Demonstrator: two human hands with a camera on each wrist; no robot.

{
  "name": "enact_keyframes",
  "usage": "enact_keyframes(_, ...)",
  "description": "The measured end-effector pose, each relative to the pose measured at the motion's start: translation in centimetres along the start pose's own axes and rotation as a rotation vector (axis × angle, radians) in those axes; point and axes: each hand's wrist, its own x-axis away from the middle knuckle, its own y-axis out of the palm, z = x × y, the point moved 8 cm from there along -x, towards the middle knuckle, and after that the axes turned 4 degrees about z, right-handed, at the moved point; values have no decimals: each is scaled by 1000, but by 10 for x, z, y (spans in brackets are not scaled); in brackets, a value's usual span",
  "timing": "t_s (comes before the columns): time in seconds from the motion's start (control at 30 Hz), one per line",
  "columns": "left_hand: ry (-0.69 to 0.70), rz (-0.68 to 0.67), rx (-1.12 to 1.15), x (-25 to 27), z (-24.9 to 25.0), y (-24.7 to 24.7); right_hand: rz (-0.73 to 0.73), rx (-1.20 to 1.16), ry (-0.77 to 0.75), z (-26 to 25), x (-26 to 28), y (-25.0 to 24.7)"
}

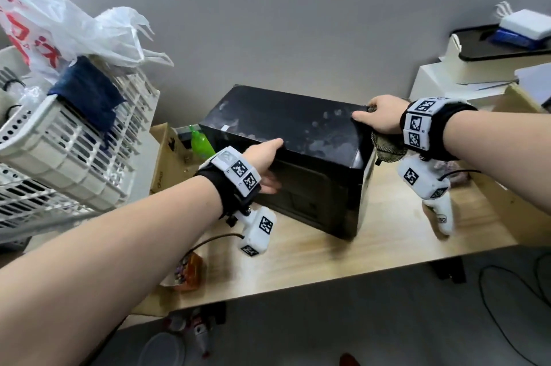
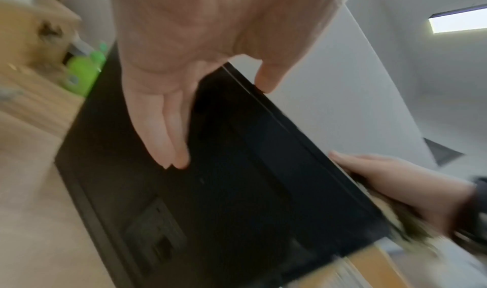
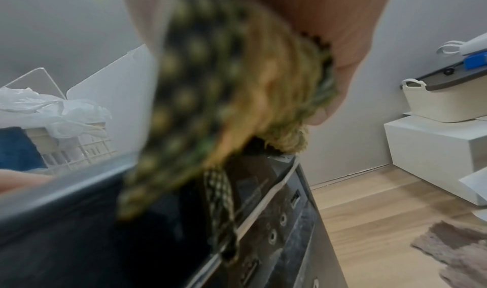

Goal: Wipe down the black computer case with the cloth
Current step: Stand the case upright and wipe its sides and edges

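Observation:
The black computer case (image 1: 286,124) lies on its side on the wooden table (image 1: 372,246), its dusty top smeared with pale marks. My left hand (image 1: 264,163) rests at the near left edge, thumb on the top and straight fingers (image 2: 168,138) flat against the dark side panel (image 2: 237,188). My right hand (image 1: 378,118) grips a bunched yellow-green and black patterned cloth (image 1: 387,148) at the case's right end. The cloth (image 3: 224,105) hangs over the front panel with its ports (image 3: 276,226). The left wrist view also shows the right hand (image 2: 408,182) at that corner.
A white laundry basket (image 1: 74,142) with a blue cloth (image 1: 89,94) and a plastic bag (image 1: 53,23) stands at left. A green bottle (image 1: 201,143) and cardboard box (image 1: 162,151) sit behind the case. White boxes (image 1: 447,79) are at right, a brownish rag (image 3: 461,251) beside the case.

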Motion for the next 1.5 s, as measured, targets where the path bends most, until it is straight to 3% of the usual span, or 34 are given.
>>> enact_keyframes(0.07,12,-89,0,6,3,25,12,-4,9,0,3,-2)
enact_keyframes(0.4,35,15,-10,-4,17,15,7,39,68,-1,20,-7)
enact_keyframes(0.73,135,129,-112,-19,37,-27,-219,58,23,-35,60,14)
enact_keyframes(0.9,214,260,-439,-30,37,-74,-347,-71,-50,-78,80,54)
enact_keyframes(1.1,157,159,-391,-19,20,-86,-633,-306,-7,-85,81,75)
enact_keyframes(1.17,188,190,-490,-8,29,-78,-663,-380,61,-74,73,70)
enact_keyframes(1.27,262,311,-777,8,43,-61,-533,-415,138,-37,27,66)
enact_keyframes(1.33,292,304,-867,21,48,-41,-390,-393,146,-17,0,65)
enact_keyframes(1.43,283,246,-995,18,50,-9,-263,-393,185,-16,28,51)
enact_keyframes(1.5,287,277,-1024,16,54,3,-240,-469,227,-9,36,60)
